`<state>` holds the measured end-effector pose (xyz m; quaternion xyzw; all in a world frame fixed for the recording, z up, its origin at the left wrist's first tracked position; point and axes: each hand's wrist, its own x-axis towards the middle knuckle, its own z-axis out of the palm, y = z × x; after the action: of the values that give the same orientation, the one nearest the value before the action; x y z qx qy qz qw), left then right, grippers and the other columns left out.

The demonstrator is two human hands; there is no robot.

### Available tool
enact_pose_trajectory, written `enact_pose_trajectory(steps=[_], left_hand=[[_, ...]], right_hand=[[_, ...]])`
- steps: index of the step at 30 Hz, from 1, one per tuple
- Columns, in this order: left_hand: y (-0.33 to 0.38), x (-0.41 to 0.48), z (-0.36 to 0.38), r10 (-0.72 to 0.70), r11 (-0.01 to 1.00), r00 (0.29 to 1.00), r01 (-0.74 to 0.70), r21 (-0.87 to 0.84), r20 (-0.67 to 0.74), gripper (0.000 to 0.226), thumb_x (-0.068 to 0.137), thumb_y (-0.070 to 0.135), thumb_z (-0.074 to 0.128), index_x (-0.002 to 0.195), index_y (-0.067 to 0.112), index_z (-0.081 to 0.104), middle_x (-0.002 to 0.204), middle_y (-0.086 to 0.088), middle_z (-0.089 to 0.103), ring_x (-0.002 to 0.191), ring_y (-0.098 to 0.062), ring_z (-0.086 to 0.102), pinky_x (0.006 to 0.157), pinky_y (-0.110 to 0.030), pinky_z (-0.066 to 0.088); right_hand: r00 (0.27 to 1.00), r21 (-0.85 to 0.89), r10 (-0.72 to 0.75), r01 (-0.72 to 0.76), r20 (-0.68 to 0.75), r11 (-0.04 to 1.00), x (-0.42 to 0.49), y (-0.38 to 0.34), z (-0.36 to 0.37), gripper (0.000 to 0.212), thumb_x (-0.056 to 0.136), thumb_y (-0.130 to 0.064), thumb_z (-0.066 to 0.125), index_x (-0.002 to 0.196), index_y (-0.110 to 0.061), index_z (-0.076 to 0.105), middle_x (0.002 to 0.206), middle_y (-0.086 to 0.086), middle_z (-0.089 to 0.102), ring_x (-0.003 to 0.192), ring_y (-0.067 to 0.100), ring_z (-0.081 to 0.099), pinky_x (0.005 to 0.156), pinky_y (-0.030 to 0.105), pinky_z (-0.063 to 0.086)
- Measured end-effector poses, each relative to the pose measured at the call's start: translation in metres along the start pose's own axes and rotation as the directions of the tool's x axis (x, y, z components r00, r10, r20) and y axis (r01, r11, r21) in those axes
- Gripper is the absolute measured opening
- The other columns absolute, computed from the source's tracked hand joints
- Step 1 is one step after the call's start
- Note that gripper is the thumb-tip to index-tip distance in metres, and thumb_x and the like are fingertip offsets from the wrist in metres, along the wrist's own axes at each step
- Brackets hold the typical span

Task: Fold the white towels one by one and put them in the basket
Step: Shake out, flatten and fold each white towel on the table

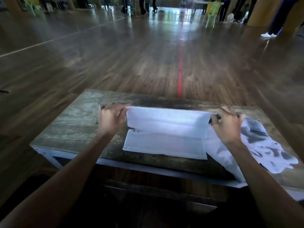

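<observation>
right now the person is at a worn wooden table (74, 122) with one white towel (166, 134) stretched between both hands. the left hand (111, 119) has its fingers curled round the towel's far left corner, pinching the cloth up off the wood. the right hand (228, 127) does the same at the far right corner, knuckles up, fingers closed on the edge. between them the far half of the towel is raised and taut, its top edge running straight from fist to fist. it arches over toward the near half, which lies flat on the table close to the front edge with its corners square. the towel sits about mid-table, a little to the right. just beside it, touching its right side and passing under the right wrist, a heap (263, 148) of more white cloth lies rumpled. it spreads to the table's right end and hangs a bit over the near edge. both forearms are bare and reach in from the bottom corners. beyond the table the wood floor (115, 63) is glossy, with a red line (180, 76) running away from the table's far edge. far off at the back stand a pale green chair (212, 12) and some people's legs, one pair in white shoes (268, 35); all of that is blurred.
</observation>
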<state>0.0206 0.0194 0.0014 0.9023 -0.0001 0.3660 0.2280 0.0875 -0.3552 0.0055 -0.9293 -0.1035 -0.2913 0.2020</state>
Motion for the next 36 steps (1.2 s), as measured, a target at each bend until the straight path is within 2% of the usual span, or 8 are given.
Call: enact_pose_trajectory(steps=[3, 7, 13, 17, 24, 29, 32, 36], left_hand=[[0.014, 0.002, 0.002, 0.112, 0.991, 0.966, -0.090, 0.103, -0.232, 0.016, 0.087, 0.023, 0.063, 0.098, 0.026, 0.073, 0.085, 0.009, 0.073, 0.078, -0.013, 0.062, 0.081, -0.038, 0.032], [-0.003, -0.013, 0.007, 0.089, 0.996, 0.981, -0.092, 0.009, 0.173, 0.019, 0.081, 0.030, 0.060, 0.093, 0.030, 0.074, 0.086, 0.005, 0.074, 0.077, -0.015, 0.067, 0.082, -0.037, 0.042], [-0.014, -0.039, 0.006, -0.035, 0.998, 0.711, -0.006, 0.056, 0.703, 0.020, 0.081, 0.015, 0.071, 0.098, 0.023, 0.076, 0.097, 0.000, 0.074, 0.087, -0.017, 0.069, 0.074, -0.019, 0.043], [-0.011, -0.048, -0.002, -0.022, 0.992, 0.700, -0.071, 0.100, 0.714, 0.022, 0.084, 0.021, 0.068, 0.105, 0.026, 0.073, 0.105, 0.002, 0.073, 0.094, -0.018, 0.067, 0.085, -0.022, 0.038], [-0.020, -0.053, -0.012, -0.018, 0.999, 0.806, 0.039, -0.023, 0.592, 0.016, 0.080, 0.011, 0.072, 0.095, 0.017, 0.077, 0.095, -0.002, 0.075, 0.087, -0.017, 0.070, 0.076, -0.024, 0.050], [-0.020, -0.060, -0.011, 0.015, 0.997, 0.706, -0.061, 0.039, 0.708, 0.022, 0.081, 0.038, 0.066, 0.100, 0.029, 0.074, 0.098, 0.002, 0.074, 0.089, -0.019, 0.069, 0.079, -0.030, 0.053], [-0.021, -0.060, -0.013, 0.058, 0.991, 0.689, -0.126, 0.041, 0.722, 0.056, 0.069, 0.068, 0.047, 0.100, 0.029, 0.074, 0.102, 0.009, 0.072, 0.090, -0.016, 0.068, 0.080, -0.031, 0.053], [-0.022, -0.062, -0.015, 0.111, 0.976, 0.634, -0.213, 0.036, 0.765, 0.080, 0.056, 0.083, 0.050, 0.104, 0.023, 0.073, 0.110, 0.007, 0.069, 0.099, -0.013, 0.064, 0.085, -0.030, 0.051]], right_hand=[[0.981, -0.063, -0.017, 0.005, -0.191, 0.998, 0.001, -0.014, -0.013, 0.015, 0.081, -0.010, 0.056, 0.082, -0.017, 0.069, 0.081, 0.001, 0.060, 0.084, 0.018, 0.038, 0.071, 0.034, 0.015], [0.984, -0.107, -0.061, 0.080, 0.166, 0.991, -0.015, 0.004, -0.001, 0.018, 0.082, -0.013, 0.064, 0.080, -0.029, 0.072, 0.090, -0.006, 0.067, 0.094, 0.024, 0.053, 0.069, 0.029, 0.007], [0.789, -0.099, -0.140, 0.246, 0.598, 0.964, -0.041, 0.018, -0.001, 0.019, 0.087, -0.025, 0.058, 0.084, -0.041, 0.068, 0.091, -0.016, 0.065, 0.102, 0.013, 0.053, 0.075, 0.034, 0.020], [0.765, -0.081, -0.159, 0.266, 0.624, 0.961, -0.054, 0.018, -0.001, 0.020, 0.091, -0.026, 0.055, 0.093, -0.037, 0.071, 0.095, -0.013, 0.064, 0.104, 0.015, 0.051, 0.075, 0.033, 0.018], [0.924, -0.050, -0.222, 0.249, 0.311, 0.967, -0.062, 0.020, -0.017, 0.015, 0.076, -0.017, 0.075, 0.081, -0.032, 0.074, 0.080, -0.009, 0.071, 0.077, 0.022, 0.061, 0.065, 0.029, 0.009], [0.820, -0.112, -0.205, 0.309, 0.535, 0.944, -0.074, 0.023, -0.010, 0.017, 0.080, -0.021, 0.070, 0.089, -0.035, 0.074, 0.093, -0.012, 0.070, 0.094, 0.021, 0.061, 0.075, 0.035, 0.020], [0.790, -0.063, -0.198, 0.286, 0.580, 0.956, -0.077, 0.025, -0.007, 0.020, 0.083, -0.021, 0.065, 0.098, -0.033, 0.073, 0.101, -0.011, 0.067, 0.101, 0.019, 0.058, 0.081, 0.040, 0.028], [0.773, -0.031, -0.226, 0.302, 0.593, 0.953, -0.083, 0.025, -0.013, 0.028, 0.085, -0.040, 0.058, 0.106, -0.029, 0.071, 0.102, -0.011, 0.063, 0.105, 0.015, 0.055, 0.078, 0.030, 0.017]])
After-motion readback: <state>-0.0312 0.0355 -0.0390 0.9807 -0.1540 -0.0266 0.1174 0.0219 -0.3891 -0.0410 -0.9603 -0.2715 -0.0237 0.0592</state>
